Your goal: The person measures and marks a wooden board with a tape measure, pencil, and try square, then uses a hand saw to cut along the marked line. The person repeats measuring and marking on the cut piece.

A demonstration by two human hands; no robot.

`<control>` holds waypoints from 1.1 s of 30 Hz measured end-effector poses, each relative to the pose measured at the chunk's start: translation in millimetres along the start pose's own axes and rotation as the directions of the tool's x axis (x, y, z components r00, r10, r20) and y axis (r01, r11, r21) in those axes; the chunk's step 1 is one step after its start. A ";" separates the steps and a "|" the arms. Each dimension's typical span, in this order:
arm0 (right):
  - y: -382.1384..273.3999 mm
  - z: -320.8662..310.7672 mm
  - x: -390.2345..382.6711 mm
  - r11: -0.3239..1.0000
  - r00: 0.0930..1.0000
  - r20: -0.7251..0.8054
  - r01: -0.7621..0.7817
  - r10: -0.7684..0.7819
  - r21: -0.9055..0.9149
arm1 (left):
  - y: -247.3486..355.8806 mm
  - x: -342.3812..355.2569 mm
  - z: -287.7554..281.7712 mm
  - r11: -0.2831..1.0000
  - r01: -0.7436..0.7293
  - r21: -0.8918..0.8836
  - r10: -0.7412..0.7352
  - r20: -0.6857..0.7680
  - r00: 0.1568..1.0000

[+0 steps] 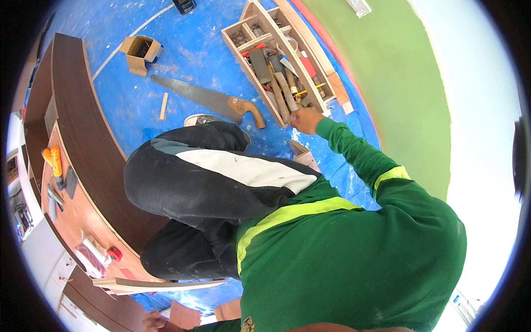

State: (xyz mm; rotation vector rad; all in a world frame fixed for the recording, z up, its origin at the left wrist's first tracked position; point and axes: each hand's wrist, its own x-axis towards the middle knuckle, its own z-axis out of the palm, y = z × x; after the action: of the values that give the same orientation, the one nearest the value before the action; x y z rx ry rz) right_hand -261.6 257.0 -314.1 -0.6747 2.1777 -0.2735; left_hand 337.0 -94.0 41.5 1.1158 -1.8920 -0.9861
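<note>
My right hand (305, 119) is at the near end of a wooden tool box (247, 65), its fingers curled in at the end of a wooden-handled tool (285, 92). Other hand tools lie around it in the box, among them a dark rectangular block (259, 66) and a pencil-like yellow stick (310, 91). The smaller compartments hold loose metal bits. Low at the left edge of the picture, my left hand (155, 321) is beside a piece of reddish board (184, 316). Its fingers are too small and dim to read.
On the blue floor sheet lie a handsaw (207, 100), a wood strip (164, 106) and an open cardboard box (141, 54). A dark wooden cabinet (88, 127) stands left, with an orange power tool (55, 166) on its panel. A green and white wall (412, 94) closes the right.
</note>
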 end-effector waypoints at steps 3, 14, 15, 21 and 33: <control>-25.9 -0.1 -5.5 1.000 0.992 0.127 0.020 -0.021 0.002 | 8.9 -11.2 56.2 0.939 0.251 -0.234 -0.168 0.324 0.931; -29.7 -27.2 11.7 1.000 0.971 0.239 0.007 -0.008 0.003 | -30.1 -21.2 134.4 0.806 0.522 -0.280 -0.316 0.542 0.779; -39.0 -30.3 18.4 0.995 0.963 0.269 0.008 0.019 -0.099 | -24.5 -21.4 130.2 0.807 0.523 -0.275 -0.338 0.511 0.790; -30.3 -7.1 46.7 0.961 0.950 0.171 0.273 -0.262 -0.044 | -24.5 -23.2 105.9 0.789 0.404 -0.464 -0.142 0.501 0.854; -179.6 -77.3 105.2 0.830 0.792 -0.254 0.550 -0.555 -0.094 | -42.0 -31.4 -85.3 0.948 0.089 -0.306 -0.225 -0.443 0.868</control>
State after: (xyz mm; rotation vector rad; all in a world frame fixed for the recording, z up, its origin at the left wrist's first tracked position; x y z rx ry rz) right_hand -308.4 46.8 -259.9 -1.3552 2.1861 -0.6926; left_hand 436.9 -100.9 37.2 1.2233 -1.2435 -0.9274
